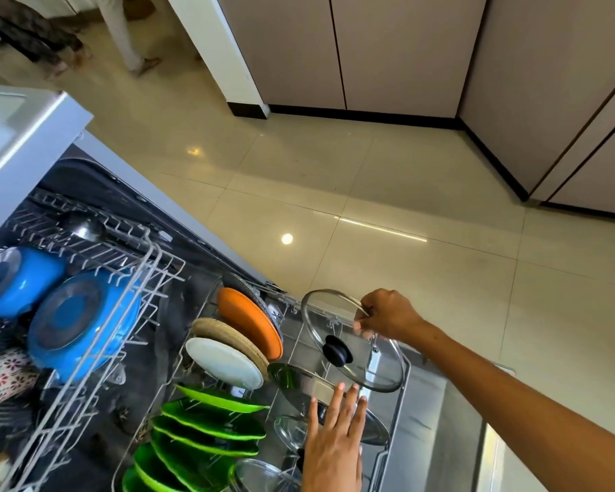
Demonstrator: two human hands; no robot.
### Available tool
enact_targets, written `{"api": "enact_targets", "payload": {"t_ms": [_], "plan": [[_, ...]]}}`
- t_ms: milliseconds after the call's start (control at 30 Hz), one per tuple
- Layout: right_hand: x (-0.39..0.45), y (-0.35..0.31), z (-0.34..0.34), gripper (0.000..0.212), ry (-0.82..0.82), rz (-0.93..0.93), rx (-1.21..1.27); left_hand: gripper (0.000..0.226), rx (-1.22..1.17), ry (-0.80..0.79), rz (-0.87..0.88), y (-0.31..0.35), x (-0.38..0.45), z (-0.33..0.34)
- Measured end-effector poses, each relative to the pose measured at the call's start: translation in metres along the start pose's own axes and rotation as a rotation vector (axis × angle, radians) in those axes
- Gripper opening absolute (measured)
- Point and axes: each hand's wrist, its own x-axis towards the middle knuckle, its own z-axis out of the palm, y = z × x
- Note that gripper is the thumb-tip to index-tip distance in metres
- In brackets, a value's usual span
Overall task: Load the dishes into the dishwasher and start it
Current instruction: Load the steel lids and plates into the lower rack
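Glass lid (352, 340), rim in right hand (387, 316)

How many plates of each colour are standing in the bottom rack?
Orange plate: 1
Tan plate: 1
White plate: 1
Green plates: at least 5; those at the bottom edge are cut off
Total: at least 8

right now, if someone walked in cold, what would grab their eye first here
Probably the glass lid with its black knob, held by its rim in the right hand over the right end of the lower rack, while the left hand hovers open just below it. Next, the colour: two bright blue pots upside down in the upper rack at left, and green plates standing on edge in the lower one.
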Motion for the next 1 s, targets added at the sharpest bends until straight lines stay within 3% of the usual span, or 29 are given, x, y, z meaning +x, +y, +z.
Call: {"api": "enact_targets", "payload": {"t_ms": [67, 267, 467, 900, 1000], "plan": [[-0.004, 0.005, -0.007, 0.025, -0.003, 0.018, 0.056, 0.117, -0.004, 0.002, -0.005, 0.002, -0.002, -0.002], [-0.011, 0.012, -0.006, 0.011, -0.019, 0.022, 0.164, 0.114, 0.003, 0.016, -0.036, 0.0, -0.005, 0.003], [-0.013, 0.016, 0.007, 0.012, 0.043, 0.063, 0.17, 0.111, 0.031, 0.047, -0.027, 0.001, -0.006, 0.004], [0.007, 0.007, 0.031, 0.008, 0.023, -0.008, -0.175, 0.117, -0.024, -0.058, -0.038, 0.003, -0.006, -0.001], [0.003, 0.02, 0.055, 0.016, 0.028, 0.038, -0.226, 0.115, -0.019, -0.078, -0.025, 0.004, -0.005, -0.002]]}}
